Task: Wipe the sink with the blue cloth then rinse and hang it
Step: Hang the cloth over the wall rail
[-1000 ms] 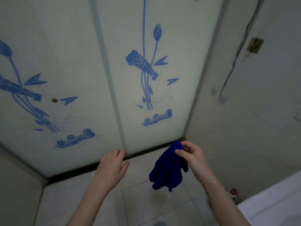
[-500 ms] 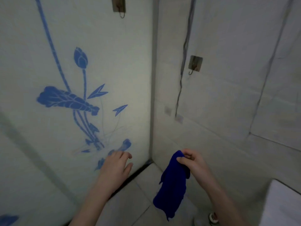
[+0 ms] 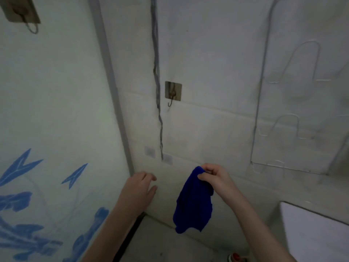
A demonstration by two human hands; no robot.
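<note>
Pale tiled wall ahead carries a metal hook (image 3: 172, 93). Below it, the right hand (image 3: 217, 177) pinches the top edge of the hanging blue cloth (image 3: 192, 201); the left hand (image 3: 138, 188) hovers loosely spread, empty. Lifting a bunched fold over the hook's tip should secure it.

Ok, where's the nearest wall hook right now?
On the tiled wall ahead, upper centre of the head view: the hook sits beside the hanging cable, above the cloth pinched in the right hand.
</note>
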